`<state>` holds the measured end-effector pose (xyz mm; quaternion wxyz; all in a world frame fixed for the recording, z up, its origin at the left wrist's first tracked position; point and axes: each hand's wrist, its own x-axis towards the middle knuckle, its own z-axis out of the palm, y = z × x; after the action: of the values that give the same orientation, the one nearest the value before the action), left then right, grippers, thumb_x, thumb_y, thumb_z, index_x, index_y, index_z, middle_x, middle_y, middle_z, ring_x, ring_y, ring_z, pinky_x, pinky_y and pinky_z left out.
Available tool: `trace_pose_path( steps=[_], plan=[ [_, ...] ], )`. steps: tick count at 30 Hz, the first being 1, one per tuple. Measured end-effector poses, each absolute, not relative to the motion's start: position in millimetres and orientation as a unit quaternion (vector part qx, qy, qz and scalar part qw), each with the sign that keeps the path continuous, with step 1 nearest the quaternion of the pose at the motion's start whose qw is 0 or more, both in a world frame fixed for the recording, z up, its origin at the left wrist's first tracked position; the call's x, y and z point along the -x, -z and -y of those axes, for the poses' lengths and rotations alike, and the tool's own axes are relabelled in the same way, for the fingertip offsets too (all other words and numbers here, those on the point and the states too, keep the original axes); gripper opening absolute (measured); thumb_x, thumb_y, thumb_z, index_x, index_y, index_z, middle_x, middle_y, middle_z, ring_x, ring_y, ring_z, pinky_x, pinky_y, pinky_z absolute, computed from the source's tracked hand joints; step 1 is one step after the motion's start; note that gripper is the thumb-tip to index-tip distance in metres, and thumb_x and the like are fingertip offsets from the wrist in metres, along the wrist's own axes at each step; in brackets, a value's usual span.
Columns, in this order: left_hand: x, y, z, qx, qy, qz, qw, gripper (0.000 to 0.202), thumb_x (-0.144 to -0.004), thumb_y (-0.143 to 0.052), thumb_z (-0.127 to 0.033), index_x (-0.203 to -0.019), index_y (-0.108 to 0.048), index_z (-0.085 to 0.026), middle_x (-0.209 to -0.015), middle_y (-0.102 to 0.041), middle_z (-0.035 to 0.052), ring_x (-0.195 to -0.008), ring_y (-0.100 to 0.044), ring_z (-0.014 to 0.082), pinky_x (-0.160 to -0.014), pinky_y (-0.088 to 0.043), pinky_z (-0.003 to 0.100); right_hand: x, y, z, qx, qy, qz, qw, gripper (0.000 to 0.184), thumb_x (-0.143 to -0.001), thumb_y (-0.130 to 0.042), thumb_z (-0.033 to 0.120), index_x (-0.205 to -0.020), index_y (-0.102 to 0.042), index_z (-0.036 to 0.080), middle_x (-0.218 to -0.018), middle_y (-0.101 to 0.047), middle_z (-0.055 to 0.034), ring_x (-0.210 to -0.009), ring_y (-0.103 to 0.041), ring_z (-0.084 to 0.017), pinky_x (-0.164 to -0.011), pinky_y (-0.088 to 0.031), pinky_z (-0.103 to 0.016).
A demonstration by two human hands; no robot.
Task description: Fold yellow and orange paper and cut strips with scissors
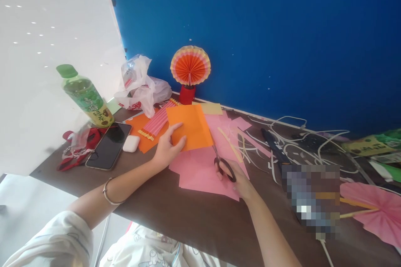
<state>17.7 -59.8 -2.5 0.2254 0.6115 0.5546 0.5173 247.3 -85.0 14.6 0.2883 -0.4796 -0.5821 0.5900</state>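
Note:
My left hand [169, 146] grips the left side of a square of orange paper [191, 127], thumb and fingers on its face. In my right hand [236, 177] is a pair of scissors [232, 172] with dark handles, fingers through the loops. The scissor blades point up and away, at the lower right edge of the orange paper; whether they are closed on it I cannot tell. Beneath both lie pink sheets of paper [200, 175], spread unevenly. A pleated stack of pink, orange and yellow paper [158, 119] rests left of the orange square, on more orange sheets [134, 124].
A round paper fan [190, 66] stands in a red holder [187, 95] by the blue wall. Around the left side are a green bottle [87, 96], plastic bag [140, 87], phone [109, 146] and white case [131, 144]. Paper strips, cables [319, 146] and a pink fan [382, 208] lie right.

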Motion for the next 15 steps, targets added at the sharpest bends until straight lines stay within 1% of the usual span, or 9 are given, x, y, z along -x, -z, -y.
trace_pose_path(
  steps=[4, 6, 10, 15],
  plan=[
    [-17.8, 1.9, 61.1, -0.613, -0.508, -0.559, 0.233, 0.041, -0.078, -0.057, -0.029, -0.117, -0.053, -0.018, -0.091, -0.065, 0.0054, -0.074, -0.062, 0.0165, -0.065, -0.051, 0.027, -249.2, -11.5, 84.4, 0.482, -0.597, 0.576, 0.283, 0.041, -0.078, -0.048, 0.055, -0.066, -0.052, 0.017, -0.053, -0.047, 0.0015, -0.051, -0.04, -0.011, -0.048, -0.026, -0.026],
    [-18.0, 0.9, 61.9, -0.612, -0.503, -0.563, 0.236, 0.041, -0.078, -0.057, -0.029, -0.117, -0.053, -0.017, -0.088, -0.065, 0.0045, -0.068, -0.061, 0.0146, -0.061, -0.05, 0.025, -249.9, -10.4, 84.1, 0.479, -0.603, 0.571, 0.283, 0.041, -0.078, -0.049, 0.056, -0.066, -0.052, 0.017, -0.052, -0.046, 0.0018, -0.05, -0.039, -0.011, -0.048, -0.026, -0.026],
    [-18.6, -0.4, 62.9, -0.612, -0.499, -0.567, 0.234, 0.041, -0.078, -0.057, -0.029, -0.117, -0.053, -0.018, -0.09, -0.065, 0.0045, -0.062, -0.057, 0.0125, -0.055, -0.048, 0.023, -250.7, -9.1, 83.6, 0.473, -0.606, 0.573, 0.285, 0.041, -0.079, -0.048, 0.054, -0.065, -0.052, 0.017, -0.054, -0.046, 0.0018, -0.051, -0.041, -0.011, -0.049, -0.028, -0.026],
    [-19.2, -0.8, 63.6, -0.612, -0.502, -0.564, 0.237, 0.04, -0.078, -0.056, -0.03, -0.116, -0.053, -0.018, -0.093, -0.065, 0.0048, -0.058, -0.054, 0.0109, -0.053, -0.046, 0.023, -250.1, -10.6, 83.7, 0.475, -0.595, 0.581, 0.288, 0.039, -0.081, -0.047, 0.052, -0.066, -0.052, 0.016, -0.054, -0.046, 0.0014, -0.052, -0.042, -0.011, -0.052, -0.031, -0.027]
  ],
)
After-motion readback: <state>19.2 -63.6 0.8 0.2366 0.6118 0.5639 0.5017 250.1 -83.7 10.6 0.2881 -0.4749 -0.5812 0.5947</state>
